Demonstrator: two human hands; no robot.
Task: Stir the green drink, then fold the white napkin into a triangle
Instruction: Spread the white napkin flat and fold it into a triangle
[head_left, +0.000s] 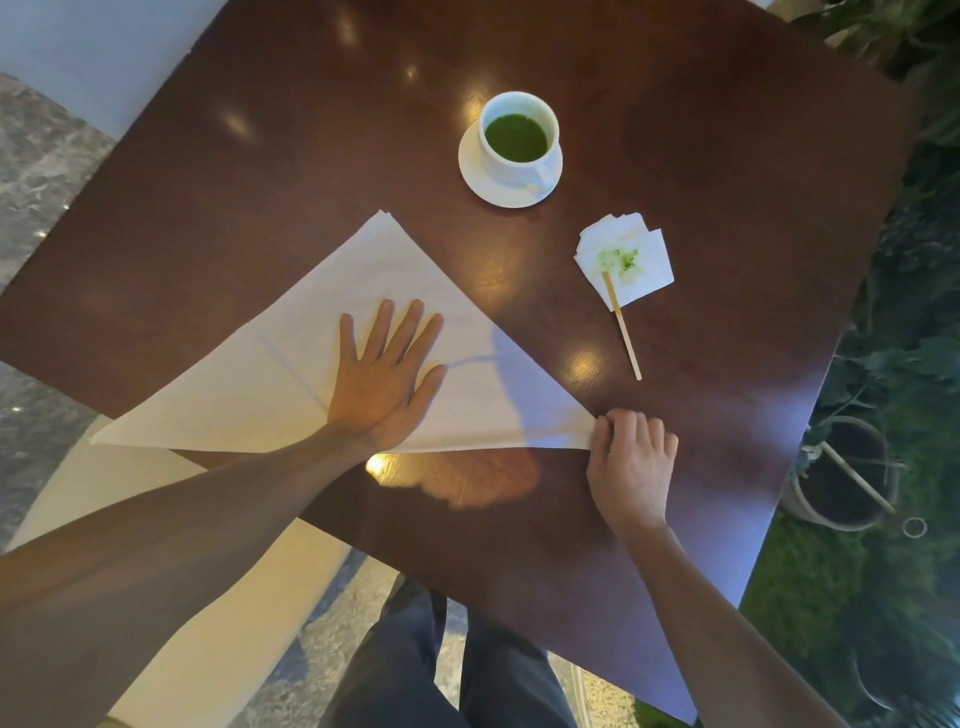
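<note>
Dark brown table (675, 130), shiny, w/ light spots on it. Far side: white cup (519, 140) on a white saucer (480, 179), green drink (516, 137) inside, cup about half full. Just right of it & a bit nearer: small stack of little napkins (636, 275) w/ a green stain in the middle. A thin wood stir stick (622, 326) lies w/ its top end on that stack, the rest on bare table, pointing toward the person. Off the table on the right: green plants and a dark pot (844, 475) w/ a stick in it. Nothing sits on top of the big white napkin (395, 270) but the hands; cup and stick are well apart from it. The white napkin lies flat on the near-left part of the table, already a triangle, top point toward the cup, long edge toward the person; its left corner hangs past the table edge. Left hand (384, 379) is wide open, fingers spread, palm pressed flat on the middle of the napkin, holding nothing. Right hand (631, 462) is curled, fingertips pinching the right corner of the napkin at the table top. Person's dark pants (441, 670) show below the table edge.
</note>
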